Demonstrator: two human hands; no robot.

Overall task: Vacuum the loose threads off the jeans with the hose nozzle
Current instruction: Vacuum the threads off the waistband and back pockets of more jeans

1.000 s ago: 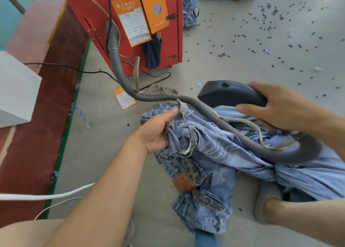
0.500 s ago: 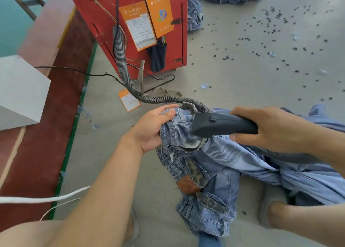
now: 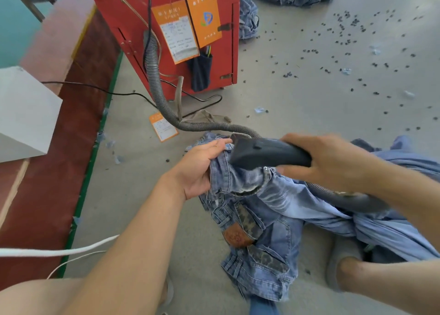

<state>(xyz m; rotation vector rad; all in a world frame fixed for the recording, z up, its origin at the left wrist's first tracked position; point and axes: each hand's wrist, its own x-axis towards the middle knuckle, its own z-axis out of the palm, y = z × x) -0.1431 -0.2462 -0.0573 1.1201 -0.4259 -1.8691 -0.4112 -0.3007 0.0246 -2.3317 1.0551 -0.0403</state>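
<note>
The jeans (image 3: 266, 219) are bunched up on the floor (image 3: 309, 100). Their top edge is held tight in the grip of the left hand (image 3: 202, 169). The dark nozzle (image 3: 266, 154) is held in the right hand (image 3: 333, 162) and pressed on the jeans beside the left hand. The grey hose (image 3: 154, 76) is joined to a red box (image 3: 142, 17).

The jeans (image 3: 281, 195) are faded light blue with a brown patch (image 3: 237, 238) and a leopard-print trim. The nozzle (image 3: 266, 154) is dark grey, the ribbed hose (image 3: 154, 76) grey. The cabinet (image 3: 171, 24) is red with orange tags (image 3: 203, 15). The floor (image 3: 309, 105) is pale grey with dark specks.
</note>
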